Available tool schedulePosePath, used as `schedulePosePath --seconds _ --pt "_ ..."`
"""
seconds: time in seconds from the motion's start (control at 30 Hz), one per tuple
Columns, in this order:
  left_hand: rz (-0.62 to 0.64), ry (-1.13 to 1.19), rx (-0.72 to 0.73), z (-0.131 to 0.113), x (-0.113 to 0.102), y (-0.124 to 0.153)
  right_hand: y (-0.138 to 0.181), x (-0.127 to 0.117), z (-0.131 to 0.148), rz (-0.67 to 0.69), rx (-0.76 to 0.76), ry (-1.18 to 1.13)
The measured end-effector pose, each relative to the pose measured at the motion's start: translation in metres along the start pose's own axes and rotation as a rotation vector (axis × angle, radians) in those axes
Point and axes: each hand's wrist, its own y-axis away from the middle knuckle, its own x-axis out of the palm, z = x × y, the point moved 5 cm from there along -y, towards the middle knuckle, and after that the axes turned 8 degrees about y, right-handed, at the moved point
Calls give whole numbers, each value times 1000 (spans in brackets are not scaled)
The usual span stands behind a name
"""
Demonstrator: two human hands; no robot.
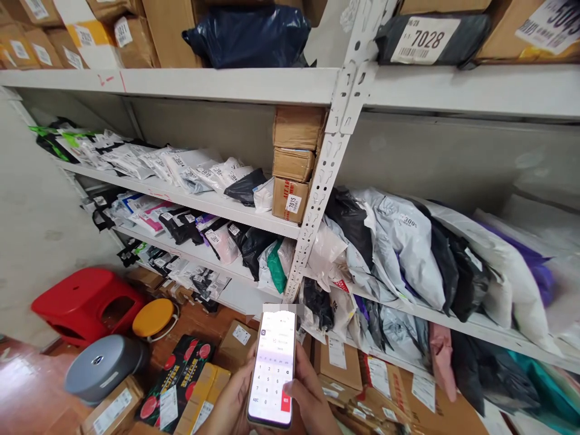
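Slim white-screened smartphone (273, 367) showing a number keypad, clasped by both hands, left hand (231, 402) cradling its edge, right hand (312, 399) thumb on screen, white metal shelf (235, 208) of parcels behind.

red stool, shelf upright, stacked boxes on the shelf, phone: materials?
Red stool: likely moulded plastic, glossy, rounded edges. Shelf upright: probably white-painted steel, punched slots. Stacked boxes: brown corrugated cardboard, taped, labelled. Phone, held in both left hand and right hand: glass front, lit screen.
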Motion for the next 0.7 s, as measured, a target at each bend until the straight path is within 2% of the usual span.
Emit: schedulePosePath --seconds 0.1,0.2,0.3,0.4,0.47,0.6,0.7 --pt "44 -21 -34 -2 2 3 0 3 4 41 -8 -6" --pt "98 -22 -64 -6 9 8 -3 -1 2 -4 -34 23" --pt "39 -40 -103 -9 12 13 -4 -7 -1 -88 -38 56" --pt "-68 -99 -111 -11 12 16 -4 -5 -2 -86 -25 48" --pt "-80 -118 -105 -11 15 16 -5 -2 0 -88 -32 51" --pt "30 4 -4 -14 26 13 -13 -2 1 -145 -48 105" --pt "88 56 35 -8 22 9 -15 -11 -5 -157 -17 229"
